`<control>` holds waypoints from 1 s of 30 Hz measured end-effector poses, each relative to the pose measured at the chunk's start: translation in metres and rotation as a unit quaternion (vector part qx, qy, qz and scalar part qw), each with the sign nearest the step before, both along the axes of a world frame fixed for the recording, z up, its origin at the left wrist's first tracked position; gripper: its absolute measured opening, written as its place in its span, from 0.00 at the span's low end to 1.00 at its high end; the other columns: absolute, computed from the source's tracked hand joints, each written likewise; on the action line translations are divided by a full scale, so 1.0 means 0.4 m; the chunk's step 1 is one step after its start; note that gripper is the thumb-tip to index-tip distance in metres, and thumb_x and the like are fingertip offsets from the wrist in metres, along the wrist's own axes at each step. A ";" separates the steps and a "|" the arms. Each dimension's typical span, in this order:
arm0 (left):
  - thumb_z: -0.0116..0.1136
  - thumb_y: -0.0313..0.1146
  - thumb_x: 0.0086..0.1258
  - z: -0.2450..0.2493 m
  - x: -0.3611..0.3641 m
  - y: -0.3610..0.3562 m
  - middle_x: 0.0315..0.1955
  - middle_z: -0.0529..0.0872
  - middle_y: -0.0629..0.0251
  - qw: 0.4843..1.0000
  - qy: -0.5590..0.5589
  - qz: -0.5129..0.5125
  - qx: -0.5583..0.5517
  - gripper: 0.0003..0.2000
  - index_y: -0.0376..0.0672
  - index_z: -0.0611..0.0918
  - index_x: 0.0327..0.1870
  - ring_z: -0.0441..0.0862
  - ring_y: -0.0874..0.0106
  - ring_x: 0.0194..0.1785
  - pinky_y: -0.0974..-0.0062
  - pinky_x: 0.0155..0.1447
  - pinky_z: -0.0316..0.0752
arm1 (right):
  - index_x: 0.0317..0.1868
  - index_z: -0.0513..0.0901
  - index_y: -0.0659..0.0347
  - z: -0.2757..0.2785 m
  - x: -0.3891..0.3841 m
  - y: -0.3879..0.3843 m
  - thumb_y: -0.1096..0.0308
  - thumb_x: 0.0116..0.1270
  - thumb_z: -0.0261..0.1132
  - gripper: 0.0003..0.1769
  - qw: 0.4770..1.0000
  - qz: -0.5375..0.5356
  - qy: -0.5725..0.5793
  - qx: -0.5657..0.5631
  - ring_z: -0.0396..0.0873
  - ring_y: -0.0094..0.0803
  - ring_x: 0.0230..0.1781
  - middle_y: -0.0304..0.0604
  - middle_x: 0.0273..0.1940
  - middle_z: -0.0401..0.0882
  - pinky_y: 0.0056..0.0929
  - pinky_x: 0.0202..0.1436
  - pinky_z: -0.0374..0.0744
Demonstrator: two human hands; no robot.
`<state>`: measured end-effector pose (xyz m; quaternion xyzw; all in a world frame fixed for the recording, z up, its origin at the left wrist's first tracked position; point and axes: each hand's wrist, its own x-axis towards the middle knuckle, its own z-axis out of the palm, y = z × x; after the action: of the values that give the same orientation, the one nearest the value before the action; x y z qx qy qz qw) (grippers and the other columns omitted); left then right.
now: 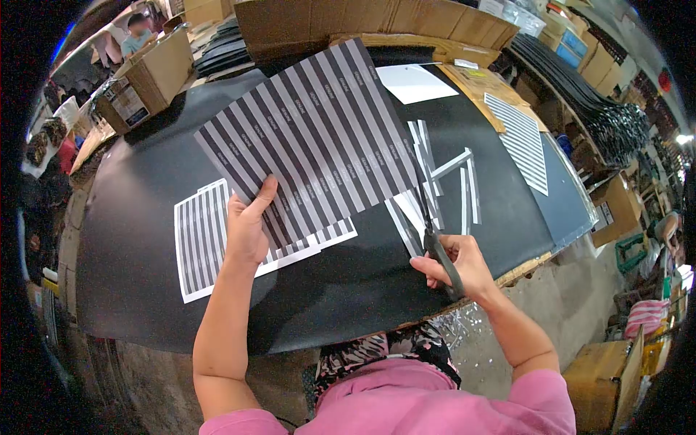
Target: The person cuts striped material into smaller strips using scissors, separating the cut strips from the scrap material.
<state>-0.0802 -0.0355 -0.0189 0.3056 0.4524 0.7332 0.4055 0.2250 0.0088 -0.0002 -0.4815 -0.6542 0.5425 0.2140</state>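
My left hand (pixel 250 225) grips the lower left edge of a striped sheet (pixel 312 130), thumb on top, and holds it tilted up over the table. Dark and light grey bands with small print run along the sheet. In my right hand (pixel 460 264) is a pair of scissors (pixel 437 254), fingers in the dark handles. Its blades point away from me, right at the sheet's right-hand edge. Below the sheet, more striped sheets with white margins (pixel 199 243) lie on the black table (pixel 319 297). Several cut strips (pixel 465 196) are scattered to the right, beyond the scissors.
A white sheet (pixel 413 82) and another striped sheet (pixel 518 141) lie toward the far right. Cardboard (pixel 377 22) stands along the back edge. A cardboard box (pixel 145 83) is at the far left, with a person (pixel 136 40) behind it. Paper scraps (pixel 464 326) litter the floor.
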 end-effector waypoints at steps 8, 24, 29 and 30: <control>0.62 0.33 0.63 0.008 0.011 -0.004 0.40 0.84 0.63 1.000 0.011 -0.001 -0.007 0.11 0.38 0.80 0.43 0.79 0.77 0.42 0.76 0.49 0.72 | 0.25 0.80 0.67 0.000 -0.009 0.004 0.54 0.51 0.74 0.22 1.000 0.008 0.006 -0.005 0.73 0.20 0.17 0.38 0.17 0.76 0.20 0.20 0.71; 0.63 0.34 0.63 0.007 0.015 -0.004 0.38 0.84 0.64 1.000 0.007 0.008 -0.029 0.11 0.39 0.80 0.41 0.79 0.76 0.42 0.77 0.49 0.72 | 0.25 0.80 0.67 0.006 -0.012 0.006 0.54 0.51 0.73 0.22 1.000 0.007 0.004 -0.009 0.74 0.20 0.17 0.38 0.19 0.76 0.19 0.20 0.71; 0.63 0.34 0.63 0.001 0.013 -0.003 0.38 0.84 0.64 1.000 0.010 0.002 -0.017 0.11 0.39 0.80 0.41 0.79 0.76 0.42 0.77 0.49 0.71 | 0.25 0.80 0.67 0.002 -0.013 0.006 0.54 0.51 0.74 0.22 1.000 0.005 0.012 -0.013 0.73 0.20 0.17 0.38 0.19 0.76 0.19 0.20 0.71; 0.63 0.35 0.63 0.000 0.012 -0.003 0.38 0.84 0.64 1.000 0.011 0.003 -0.014 0.11 0.39 0.80 0.41 0.79 0.77 0.42 0.76 0.49 0.71 | 0.25 0.80 0.67 0.003 -0.013 0.006 0.54 0.51 0.74 0.22 1.000 0.002 0.011 -0.013 0.73 0.20 0.17 0.38 0.19 0.76 0.19 0.20 0.71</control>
<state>-0.0752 -0.0365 -0.0189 0.3066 0.4681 0.7245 0.4024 0.2196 0.0110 0.0008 -0.4769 -0.6455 0.5568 0.2141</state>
